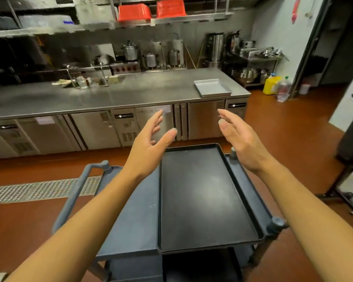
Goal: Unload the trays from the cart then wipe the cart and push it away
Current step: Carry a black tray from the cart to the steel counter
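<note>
I see both hands raised above the cart, holding nothing: left hand (151,137) wide, fingers straight and spread, palm turned inward; right hand (239,137) wide too, fingers relaxed, palm facing the left one. They sit apart, with a gap between them over the far end of the black tray (204,198). That tray lies flat on the right part of the top shelf of the blue-grey cart (135,216), its near edge slightly overhanging the shelf. Cart handle (77,190) sticks out on the left side. A dark shape under the top shelf could be another tray, I cannot tell. Beyond the cart runs a long steel worktop (118,94) with cabinet doors below. A silver tray (212,87) sits on its right end, near the corner, well apart from the hands. Small clutter lies by the sink area at the left of the worktop, too blurred to name. Two red baskets (151,10) sit upside down on the overhead shelf. Yellow jug (271,85) stands on the red floor (283,127) at right. Metal drain grate (39,190) runs along the floor at left.
</note>
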Motion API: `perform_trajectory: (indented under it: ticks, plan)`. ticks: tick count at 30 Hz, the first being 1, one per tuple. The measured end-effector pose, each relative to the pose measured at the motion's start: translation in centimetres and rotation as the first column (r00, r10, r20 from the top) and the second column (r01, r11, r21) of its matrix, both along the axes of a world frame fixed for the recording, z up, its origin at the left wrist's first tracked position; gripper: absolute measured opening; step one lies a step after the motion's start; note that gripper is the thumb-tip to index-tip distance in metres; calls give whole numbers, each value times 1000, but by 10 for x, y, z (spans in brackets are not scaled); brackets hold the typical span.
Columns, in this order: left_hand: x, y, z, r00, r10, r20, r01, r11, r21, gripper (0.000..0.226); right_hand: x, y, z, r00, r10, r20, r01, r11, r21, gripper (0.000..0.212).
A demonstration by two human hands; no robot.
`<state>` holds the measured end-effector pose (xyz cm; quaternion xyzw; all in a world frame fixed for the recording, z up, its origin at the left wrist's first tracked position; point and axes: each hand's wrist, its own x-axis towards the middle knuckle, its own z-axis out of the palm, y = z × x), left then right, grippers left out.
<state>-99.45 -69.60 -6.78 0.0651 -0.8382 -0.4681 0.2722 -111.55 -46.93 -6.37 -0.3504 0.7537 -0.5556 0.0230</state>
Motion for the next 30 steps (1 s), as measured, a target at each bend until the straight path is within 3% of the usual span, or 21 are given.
perform_trajectory:
  ticks: [10, 13, 16, 19, 22, 24, 27, 30]
  plan:
    - [-84, -7, -70, 980, -49, 194, 19, 988, 150, 76, -77, 4, -61, 978, -127, 163, 113, 989, 98, 61]
    - [-106, -3, -87, 973, -10, 229, -33, 982, 184, 69, -105, 0, -81, 968, -105, 229, 76, 988, 134, 61]
    - [-134, -6, -102, 947, 37, 318, -131, 951, 279, 45, -130, -7, -104, 954, -108, 281, 60, 983, 173, 51]
    - [-156, -14, -127, 851, 69, 521, -365, 792, 490, 56, -147, -12, -136, 935, -142, 324, 35, 948, 316, 33]
    - [-158, -26, -161, 767, 17, 642, -477, 684, 552, 68, -164, -11, -172, 899, -184, 398, -23, 887, 462, 24]
    - [-159, -38, -186, 740, -32, 672, -552, 541, 634, 71, -178, -8, -194, 819, -261, 511, -17, 879, 476, 31]
    - [-160, -53, -213, 754, -133, 643, -617, 195, 763, 79, -193, -2, -220, 653, -324, 685, 3, 905, 425, 36]
    - [-163, -65, -231, 763, -127, 634, -623, 121, 773, 82, -206, -3, -241, 572, -327, 753, -15, 913, 408, 36]
